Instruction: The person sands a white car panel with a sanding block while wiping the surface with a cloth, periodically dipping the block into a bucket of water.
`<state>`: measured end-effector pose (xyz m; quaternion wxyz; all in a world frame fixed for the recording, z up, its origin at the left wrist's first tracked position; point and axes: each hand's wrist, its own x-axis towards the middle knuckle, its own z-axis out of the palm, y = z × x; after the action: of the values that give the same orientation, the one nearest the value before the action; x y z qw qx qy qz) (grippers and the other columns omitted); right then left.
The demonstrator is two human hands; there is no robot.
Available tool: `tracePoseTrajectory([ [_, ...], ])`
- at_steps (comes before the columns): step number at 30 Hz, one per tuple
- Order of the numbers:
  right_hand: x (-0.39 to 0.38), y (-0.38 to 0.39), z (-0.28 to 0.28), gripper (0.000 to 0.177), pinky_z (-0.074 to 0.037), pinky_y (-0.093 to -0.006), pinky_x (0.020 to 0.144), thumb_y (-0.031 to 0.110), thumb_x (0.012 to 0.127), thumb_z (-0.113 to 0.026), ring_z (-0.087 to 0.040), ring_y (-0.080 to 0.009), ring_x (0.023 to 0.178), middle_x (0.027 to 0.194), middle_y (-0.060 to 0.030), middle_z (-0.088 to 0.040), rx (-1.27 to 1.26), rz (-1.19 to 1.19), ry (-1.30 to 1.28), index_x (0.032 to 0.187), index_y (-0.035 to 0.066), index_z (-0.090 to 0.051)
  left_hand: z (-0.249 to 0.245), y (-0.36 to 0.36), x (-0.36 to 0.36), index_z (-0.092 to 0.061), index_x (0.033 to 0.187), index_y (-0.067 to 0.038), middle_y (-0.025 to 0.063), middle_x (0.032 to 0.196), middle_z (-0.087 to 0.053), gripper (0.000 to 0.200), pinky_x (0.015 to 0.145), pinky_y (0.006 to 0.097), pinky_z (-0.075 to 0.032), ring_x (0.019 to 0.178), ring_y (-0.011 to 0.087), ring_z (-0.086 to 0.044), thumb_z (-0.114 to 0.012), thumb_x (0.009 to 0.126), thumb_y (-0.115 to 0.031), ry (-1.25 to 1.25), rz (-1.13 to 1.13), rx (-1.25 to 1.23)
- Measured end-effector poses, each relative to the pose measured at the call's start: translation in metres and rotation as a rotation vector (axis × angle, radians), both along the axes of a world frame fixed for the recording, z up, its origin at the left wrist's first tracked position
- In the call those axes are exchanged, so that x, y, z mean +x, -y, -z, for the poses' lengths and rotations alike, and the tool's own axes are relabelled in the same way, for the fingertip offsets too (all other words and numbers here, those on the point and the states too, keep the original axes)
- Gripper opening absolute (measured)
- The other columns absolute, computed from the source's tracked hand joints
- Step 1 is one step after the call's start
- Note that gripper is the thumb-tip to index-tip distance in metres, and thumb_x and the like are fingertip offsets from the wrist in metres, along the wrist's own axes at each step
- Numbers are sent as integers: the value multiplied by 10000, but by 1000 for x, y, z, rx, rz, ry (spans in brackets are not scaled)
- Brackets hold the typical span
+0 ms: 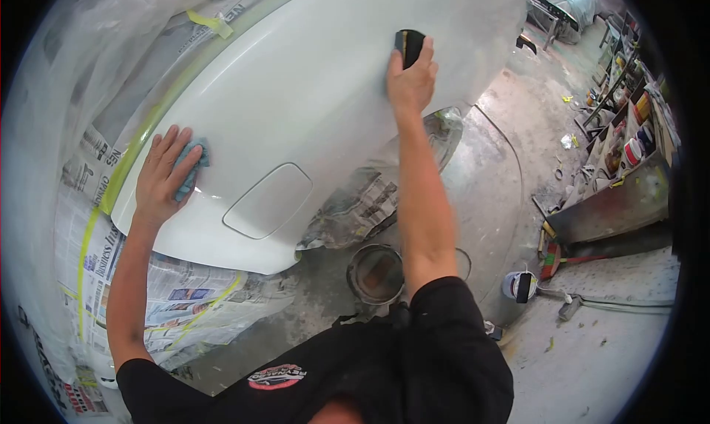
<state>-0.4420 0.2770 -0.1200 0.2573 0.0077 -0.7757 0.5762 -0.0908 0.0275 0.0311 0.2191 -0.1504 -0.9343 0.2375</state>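
Observation:
A glossy white car body panel (281,120) with a closed fuel flap (268,200) stretches out in front of me. My left hand (159,178) lies on its left side, pressing a crumpled blue cloth (194,161) against the paint; part of the cloth is hidden under the palm. Farther up the panel, my right hand (412,89) is wrapped around a black sanding block (413,45), which rests on the white surface. Its underside is hidden.
Newspaper masking (185,287) and green-yellow tape (118,176) border the panel, and more newspaper (355,206) covers the wheel area. A dark bucket (376,274) stands on the floor below. At right are a white tub (519,285), a hose (614,303) and a cluttered shelf (614,209).

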Motion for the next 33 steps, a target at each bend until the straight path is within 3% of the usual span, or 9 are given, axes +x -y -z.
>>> tracePoseTrajectory([
  [6, 62, 9, 43, 722, -556, -484, 800, 290, 915, -735, -664, -411, 891, 1030, -219, -613, 96, -185, -344, 1554, 100, -458, 3, 0, 1, -651, 1369, -107, 161, 1518, -564, 680, 1185, 560, -395, 1436, 409, -494, -793, 717, 27, 20, -7, 12],
  [10, -50, -27, 30, 734, -554, -507, 857, 311, 914, -727, -672, -429, 954, 1085, -242, -636, -68, -37, 33, 1550, 97, -429, 2, 0, -2, -658, 1362, -126, 151, 1511, -571, 744, 1190, 558, -393, 1440, 394, -492, -836, 653, 10, 0, 7, 5],
  [13, -32, -15, 24, 752, -553, -513, 864, 323, 915, -723, -672, -421, 954, 1090, -236, -635, -28, -18, 49, 1559, 97, -408, 3, 1, -3, -658, 1364, -124, 153, 1512, -570, 743, 1188, 554, -395, 1443, 393, -490, -832, 654, 13, -4, 19, 8],
  [17, 63, 15, 42, 765, -567, -496, 824, 278, 901, -748, -673, -421, 930, 1041, -214, -603, 25, -163, -223, 1580, 131, -428, -1, -2, -1, -662, 1360, -123, 147, 1510, -574, 720, 1181, 548, -406, 1436, 392, -499, -829, 673, 17, 17, 10, 9],
  [20, 3, -4, 52, 747, -556, -517, 863, 313, 905, -744, -673, -431, 944, 1090, -235, -619, -48, -109, -257, 1564, 154, -433, 1, -1, -5, -665, 1360, -127, 144, 1511, -573, 714, 1179, 546, -409, 1433, 390, -502, -829, 679, 15, 11, 9, -1],
  [24, -57, -26, 31, 754, -548, -524, 879, 363, 924, -715, -674, -424, 976, 1126, -240, -622, -21, -8, 58, 1569, 137, -396, 1, 0, -6, -667, 1360, -134, 142, 1507, -577, 696, 1170, 543, -421, 1425, 388, -510, -837, 699, 1, -16, 37, -6],
  [28, 44, 14, 18, 726, -552, -497, 764, 277, 930, -718, -665, -400, 885, 1013, -209, -603, 42, -67, -146, 1573, 142, -410, 1, -3, -4, -672, 1352, -139, 133, 1489, -593, 652, 1155, 536, -440, 1400, 378, -537, -834, 735, -6, -18, 9, -19],
  [30, 134, 55, 33, 683, -520, -482, 661, 146, 859, -748, -627, -346, 763, 869, -162, -582, 157, -161, -456, 1505, 158, -525, 0, -5, -4, -674, 1353, -145, 127, 1483, -599, 643, 1150, 532, -446, 1390, 369, -547, -831, 745, -7, -12, -3, -12],
  [33, 210, 80, 57, 693, -495, -455, 589, 106, 796, -770, -592, -279, 710, 836, -98, -563, 226, -196, -590, 1453, 188, -564, -1, -7, -2, -676, 1354, -156, 117, 1476, -606, 638, 1145, 524, -454, 1381, 359, -556, -833, 751, -18, -25, 7, -2],
])
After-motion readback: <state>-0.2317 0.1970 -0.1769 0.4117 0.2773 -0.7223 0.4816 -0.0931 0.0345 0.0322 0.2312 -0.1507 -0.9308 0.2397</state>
